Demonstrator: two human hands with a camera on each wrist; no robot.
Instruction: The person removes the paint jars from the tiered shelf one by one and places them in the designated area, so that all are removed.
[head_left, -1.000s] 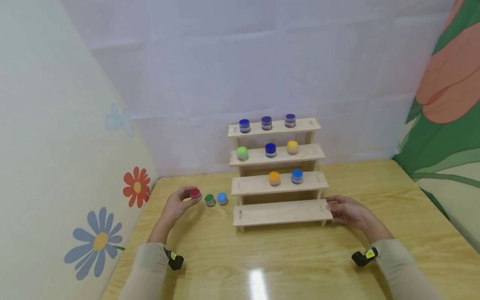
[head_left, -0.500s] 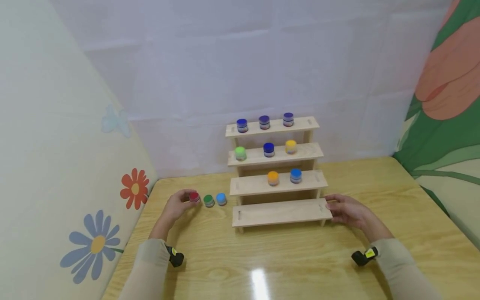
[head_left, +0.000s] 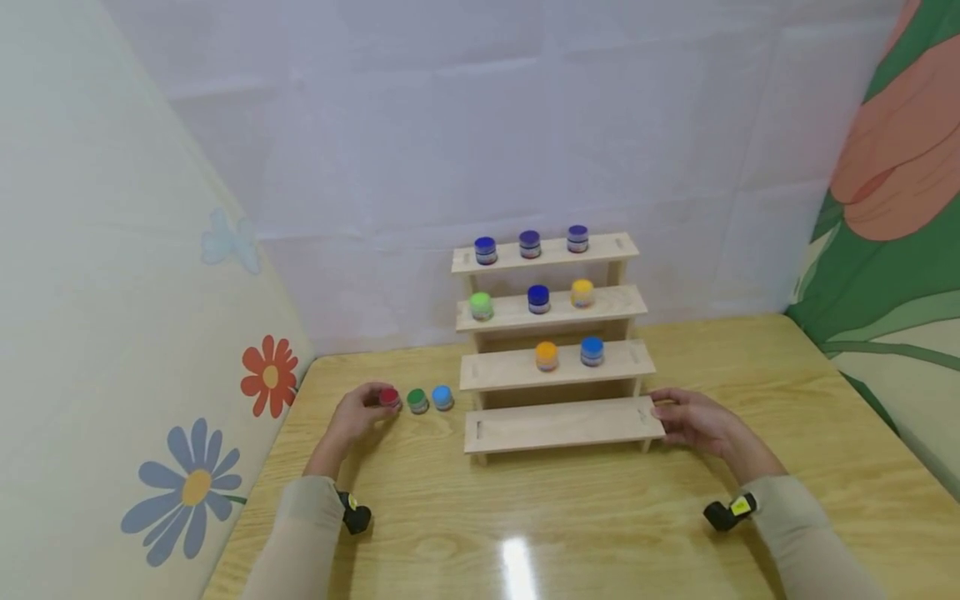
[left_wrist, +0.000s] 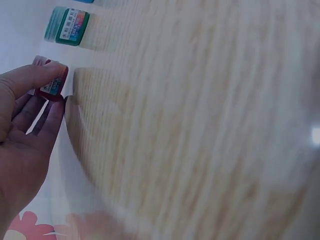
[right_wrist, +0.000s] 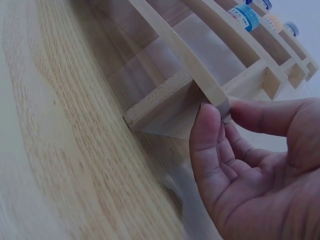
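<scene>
From my remote station I assess the work as partway. Eight jars appear settled on the upper three shelves of the wooden rack [head_left: 510, 314]. Top: a royal blue jar [head_left: 485, 251] towards the left end, then a violet jar [head_left: 529, 244] and a purple jar [head_left: 577, 239]. Second: a light green jar [head_left: 482, 307] at the left end, a navy jar [head_left: 538, 300] near the middle, a yellow jar [head_left: 582, 294] to its right. Third: an orange jar [head_left: 547, 357] near the middle, a blue jar [head_left: 592, 352] to its right.

Three jars remain off the rack, in a row towards the far left corner of the table [head_left: 450, 517]: the red jar [head_left: 389, 398], the green jar [head_left: 417, 401] just beside it, and the sky blue jar [head_left: 443, 398] nearest the rack.

The left hand [head_left: 358, 414] pinches the red jar between thumb and fingers; whether its base bears fully on the table I cannot confirm. The right hand [head_left: 695, 423] pinches the right end of the lowest shelf [head_left: 562, 426], thumb against fingers.

Against the frame one second earlier, I note the red jar lower and now level with the green jar. The right hand's grip and the jars on the rack are unchanged.
</scene>
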